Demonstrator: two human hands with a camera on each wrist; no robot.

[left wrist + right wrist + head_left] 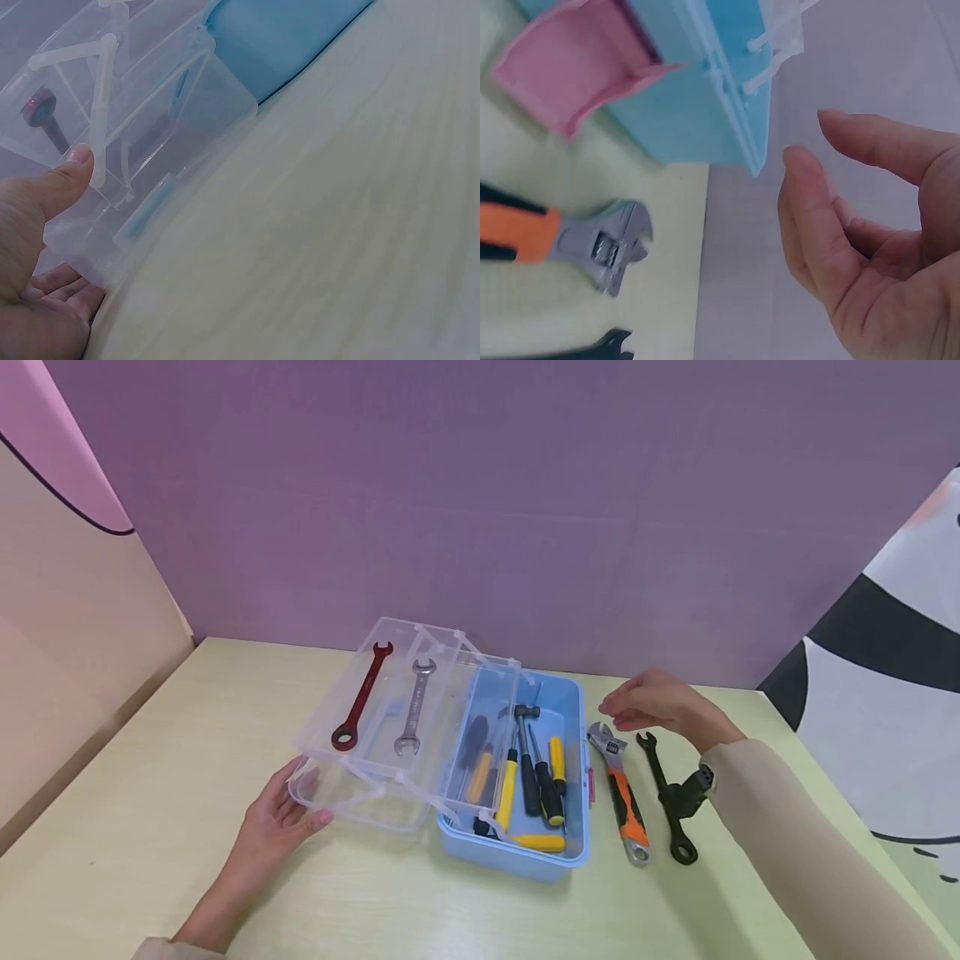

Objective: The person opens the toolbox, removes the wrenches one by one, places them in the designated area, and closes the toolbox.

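Note:
A blue toolbox (pixel 572 710) stands open on the pale table, its clear trays (pixel 330 718) folded out to the left. A red wrench (pixel 362 697) and a silver wrench (pixel 415 706) lie in the top tray. My left hand (pixel 300 797) touches the lowest clear tray's near-left corner; its thumb (pixel 64 176) rests on the tray wall (pixel 172 112), with straight fingers below. My right hand (pixel 626 710) hovers open and holds nothing, just right of the box and above the head of an orange-handled adjustable wrench (pixel 622 793). A black wrench (pixel 667 802) lies beside it.
Inside the box lie a small hammer (pixel 525 711) and several yellow and black screwdrivers (pixel 510 785). A pink latch (pixel 577 67) sticks out from the box's right side. A purple wall rises behind, with panels at left and right. Bare tabletop (pixel 150 777) spreads to the left.

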